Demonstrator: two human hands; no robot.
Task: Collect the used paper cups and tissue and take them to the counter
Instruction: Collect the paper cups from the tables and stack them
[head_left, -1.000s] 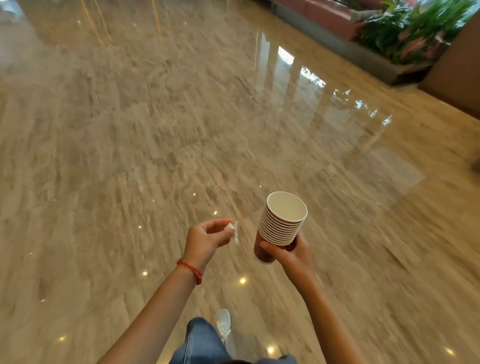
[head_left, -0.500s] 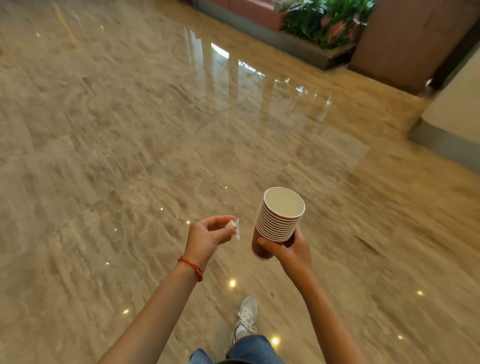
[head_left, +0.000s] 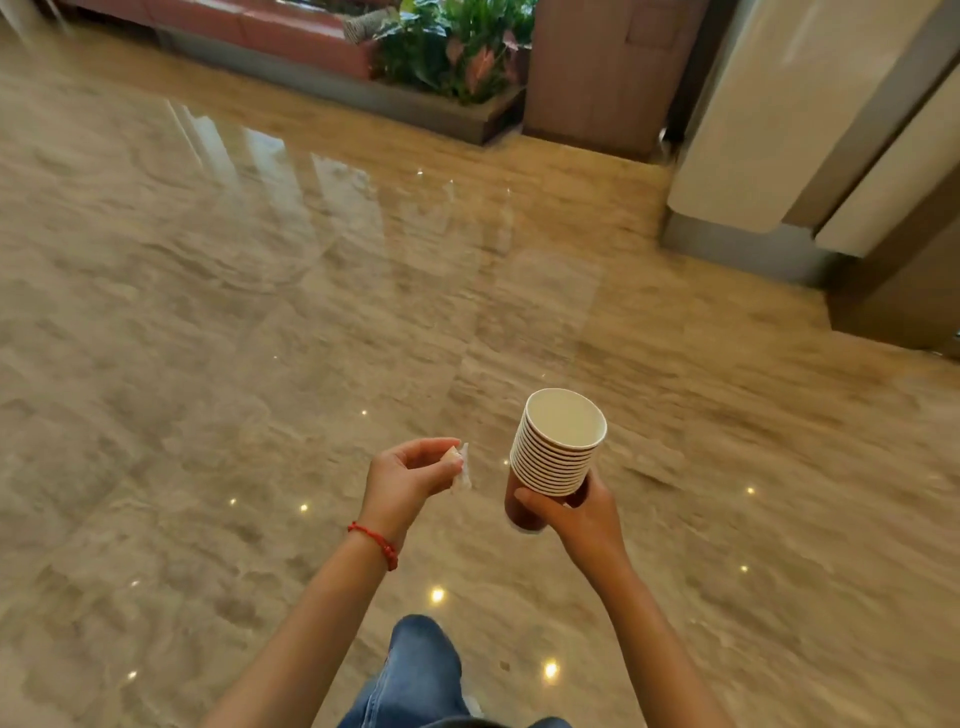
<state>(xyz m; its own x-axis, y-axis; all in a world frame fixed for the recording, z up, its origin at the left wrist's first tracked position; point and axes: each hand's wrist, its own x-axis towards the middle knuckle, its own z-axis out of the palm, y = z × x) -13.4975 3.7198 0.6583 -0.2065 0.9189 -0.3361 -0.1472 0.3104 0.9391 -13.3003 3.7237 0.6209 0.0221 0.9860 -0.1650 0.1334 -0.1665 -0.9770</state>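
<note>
Polished marble floor (head_left: 260, 312) fills most of the view, ceiling lights reflected in it; no bench surface visible anywhere. Top right: a pale rounded structure w/ grey base (head_left: 769, 156), could be the front of the bench but can't tell. Beside it a wood-panelled column (head_left: 597, 67), then a planter w/ green and pink leaves (head_left: 457, 47) and a red sofa (head_left: 249, 26) along the far edge.

Person's jeans leg (head_left: 421, 670) at bottom centre, mid-stride by the look of it.

Right hand (head_left: 576, 514) grips the base of a nested stack of paper cups (head_left: 558, 447), fingers wrapped round the brown lowest cup, stack about upright, leaning slightly left, top cup looks empty. Left hand (head_left: 405, 478), red string bracelet (head_left: 376, 543) at wrist, pinches a small crumpled tissue (head_left: 461, 470) btwn thumb and forefinger; other fingers curled. Tissue just beside the stack, not touching.

Step, as I read it: collecting looks done, now the carry. Next: keep walking twd the bench, prob. right, keep stack level and hold the pinch so the tissue doesn't drop.
</note>
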